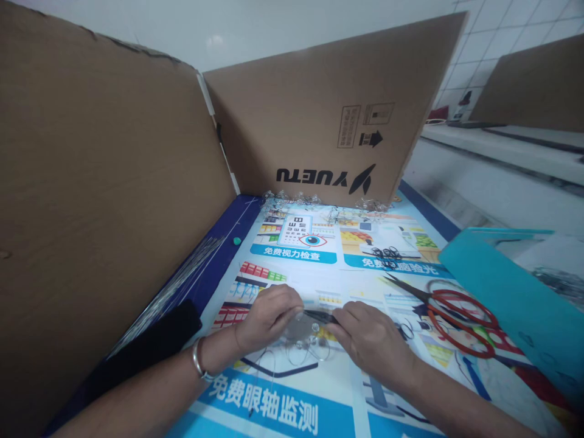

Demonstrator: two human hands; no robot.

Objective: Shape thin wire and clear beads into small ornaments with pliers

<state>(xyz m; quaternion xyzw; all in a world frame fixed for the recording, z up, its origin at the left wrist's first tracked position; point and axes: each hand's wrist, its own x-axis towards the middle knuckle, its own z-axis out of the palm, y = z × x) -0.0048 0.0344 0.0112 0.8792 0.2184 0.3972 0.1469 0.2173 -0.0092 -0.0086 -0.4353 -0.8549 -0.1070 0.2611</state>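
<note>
My left hand is closed in a pinch on a thin wire-rimmed pair of glasses that rests on the printed poster. A silver bracelet sits on that wrist. My right hand is closed on a small dark tool, whose tip meets the glasses where my left fingers pinch. The clear lenses and the thin wire temples lie just in front of my hands.
Red-handled scissors lie to the right, next to a teal box. A black bundle of small loops and clear plastic pieces lie farther back. Cardboard walls stand at the left and back. A black pad lies at the left.
</note>
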